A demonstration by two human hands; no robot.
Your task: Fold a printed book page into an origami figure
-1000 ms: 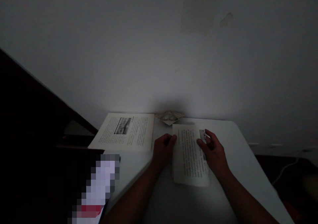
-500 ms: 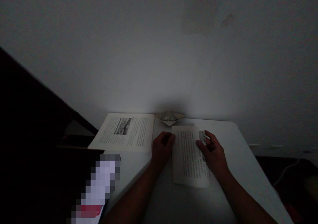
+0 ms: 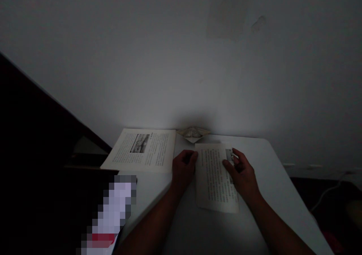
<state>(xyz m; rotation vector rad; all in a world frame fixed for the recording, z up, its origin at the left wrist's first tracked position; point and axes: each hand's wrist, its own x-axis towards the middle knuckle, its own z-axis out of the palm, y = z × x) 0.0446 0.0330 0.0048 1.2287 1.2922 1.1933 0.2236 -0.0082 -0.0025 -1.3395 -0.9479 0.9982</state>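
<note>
A printed sheet of paper [image 3: 215,183], dense with lines of text and with a small picture at its right edge, is between my hands over the white table. My left hand [image 3: 183,166] pinches its upper left edge between thumb and fingers. On the right edge, my right hand [image 3: 241,174] grips the sheet, thumb on the front and fingers behind. Just beyond the sheet, a folded paper boat [image 3: 193,133] rests against the wall. Whether the sheet is folded double cannot be made out in the dim light.
More printed pages [image 3: 158,149] lie at the table's far left, with a picture on top. The white table [image 3: 271,179] meets a pale wall [image 3: 169,78]. A blurred-out bright object [image 3: 115,206] sits at the left edge. A cable [image 3: 328,193] runs at the right.
Almost nothing differs. Both hands and the sheet have shifted very slightly to the left, with the same hold.
</note>
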